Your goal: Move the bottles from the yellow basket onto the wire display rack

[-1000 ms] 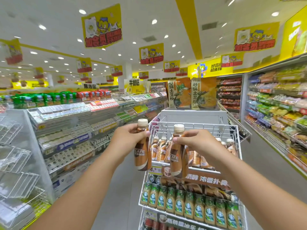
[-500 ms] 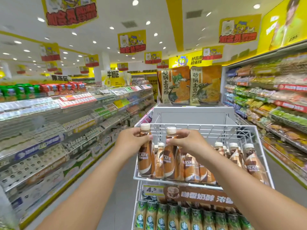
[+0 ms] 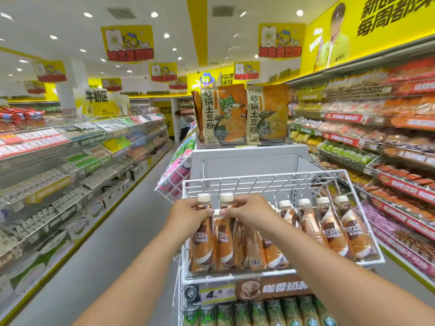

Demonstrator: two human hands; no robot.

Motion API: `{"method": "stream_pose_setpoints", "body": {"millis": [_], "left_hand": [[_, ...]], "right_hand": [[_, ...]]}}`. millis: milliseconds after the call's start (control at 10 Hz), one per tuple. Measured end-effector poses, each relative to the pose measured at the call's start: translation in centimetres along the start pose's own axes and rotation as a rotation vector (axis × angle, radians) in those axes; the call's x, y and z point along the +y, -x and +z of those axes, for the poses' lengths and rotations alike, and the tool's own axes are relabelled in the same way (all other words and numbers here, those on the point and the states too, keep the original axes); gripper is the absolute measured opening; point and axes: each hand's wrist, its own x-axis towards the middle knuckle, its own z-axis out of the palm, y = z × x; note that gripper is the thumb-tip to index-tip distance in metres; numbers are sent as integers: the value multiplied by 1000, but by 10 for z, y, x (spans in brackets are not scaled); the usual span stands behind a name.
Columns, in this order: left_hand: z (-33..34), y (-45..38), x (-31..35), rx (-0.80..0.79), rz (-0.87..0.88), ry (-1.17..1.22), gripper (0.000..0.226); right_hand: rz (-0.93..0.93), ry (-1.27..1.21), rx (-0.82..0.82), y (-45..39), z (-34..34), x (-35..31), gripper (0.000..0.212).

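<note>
Item one: the left hand (image 3: 188,216), centre of the frame, fingers curled round the neck of the left bottle (image 3: 203,234). We hold it upright, long axis vertical, cap toward the top of the frame, base at the floor of the wire rack (image 3: 263,178), in its front-left corner.

Item two: the right hand (image 3: 247,212), just right of centre, fingers and thumb wrapped round the neck of the right bottle (image 3: 225,234). It stands upright too, cap up, just beside the first; whether the two touch we cannot tell. Our thumbs meet between the two necks.

Item three: further bottles (image 3: 329,231) in the same top tier, right of centre, standing cap-up and leaning slightly toward the frame's upper left.

Item four: a price tag (image 3: 217,294) reading 4.5, on the rack's front edge, lower centre.

Item five: green-labelled bottles (image 3: 259,312) in the tier below, bottom edge of the frame.

Item six: noodle packs (image 3: 244,115) on top of the white unit behind the rack, upper centre.
</note>
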Motion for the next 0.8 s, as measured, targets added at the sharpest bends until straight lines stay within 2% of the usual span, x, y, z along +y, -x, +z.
{"method": "stream_pose_setpoints", "body": {"millis": [100, 200, 300, 500, 700, 800], "left_hand": [[5, -5, -8, 4, 2, -34, 8], [12, -9, -14, 8, -40, -37, 17], [16, -12, -19, 8, -62, -47, 18], [25, -8, -26, 51, -78, -67, 29], [35, 8, -27, 107, -14, -22, 27], [36, 17, -23, 131, 29, 3, 47]], "right_hand": [[22, 52, 7, -3, 3, 3, 49], [60, 95, 19, -4, 7, 4, 29], [65, 184, 55, -5, 11, 5, 25], [9, 540, 137, -11, 27, 10, 39], [-136, 632, 171, -2, 35, 21, 31], [-200, 572, 177, 4, 31, 23, 39]]}}
